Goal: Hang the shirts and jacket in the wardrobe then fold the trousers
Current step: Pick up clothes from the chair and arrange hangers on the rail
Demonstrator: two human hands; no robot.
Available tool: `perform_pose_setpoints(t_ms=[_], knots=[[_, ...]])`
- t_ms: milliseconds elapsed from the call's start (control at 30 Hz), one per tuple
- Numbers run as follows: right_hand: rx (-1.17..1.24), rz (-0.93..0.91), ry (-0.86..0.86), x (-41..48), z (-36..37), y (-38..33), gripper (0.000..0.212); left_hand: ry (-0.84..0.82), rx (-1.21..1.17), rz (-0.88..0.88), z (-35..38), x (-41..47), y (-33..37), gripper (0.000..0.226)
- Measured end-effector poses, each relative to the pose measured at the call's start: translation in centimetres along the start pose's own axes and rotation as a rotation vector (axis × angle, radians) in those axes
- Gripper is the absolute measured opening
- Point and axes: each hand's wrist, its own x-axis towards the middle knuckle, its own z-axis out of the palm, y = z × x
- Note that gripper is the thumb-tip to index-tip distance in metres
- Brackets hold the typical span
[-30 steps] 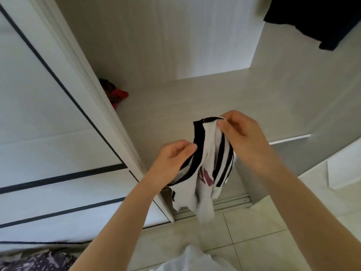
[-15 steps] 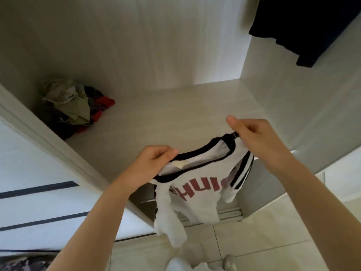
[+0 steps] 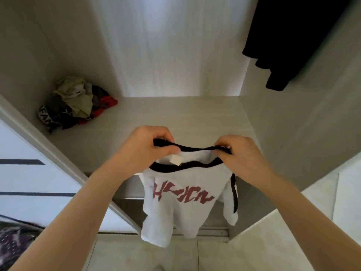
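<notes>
The white shirt (image 3: pixel 181 210), black-trimmed at the neck with red lettering, dangles in front of the open wardrobe, held up by its collar. The left hand (image 3: pixel 148 147) pinches one side of the collar and the right hand (image 3: pixel 240 157) the other, stretching the neck open. Behind the shirt lies the wardrobe shelf (image 3: pixel 175 114), with a pile of crumpled clothes (image 3: pixel 76 102) up-left of the shirt. Up-right of it a dark garment (image 3: pixel 289 40) already hangs. No hanger shows, so this shirt seems not yet hung, and the trousers are probably yet to be folded.

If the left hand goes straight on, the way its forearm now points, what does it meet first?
Probably the wardrobe's back panel. The left hand, gripping the white shirt, points over the shelf; the clothes pile lies left of that line. Depth is unclear.
</notes>
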Motion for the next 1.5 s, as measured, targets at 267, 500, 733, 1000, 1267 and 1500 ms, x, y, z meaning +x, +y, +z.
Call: perform_pose_setpoints(t_ms=[267,500,733,1000,1267,1500], knots=[[0.341,-0.004,0.212,1.4,-3.7,0.3,0.041,0.227,0.533,-0.266,-1.6,-1.9,-3.1,0.006],[0.098,-0.079,0.299,2.4,-6.2,0.1,0.025,0.281,0.188,-0.521,-3.4,-0.7,-2.2,0.017],[-0.029,-0.081,0.500,4.6,-10.2,0.8,0.015,0.076,-1.033,-0.572,-5.5,0.8,2.6,0.026],[0.301,0.047,0.438,6.2,-12.1,1.6,0.011,0.297,-1.486,-0.437,-7.1,3.8,5.7,0.021],[1.080,0.307,0.208,7.9,-13.1,1.7,0.016,0.255,-1.303,-0.418,-8.8,6.2,6.2,0.012],[1.065,0.196,0.231,12.3,-17.7,-1.8,0.020,0.207,-1.125,-0.388,-15.2,10.3,8.3,0.015]])
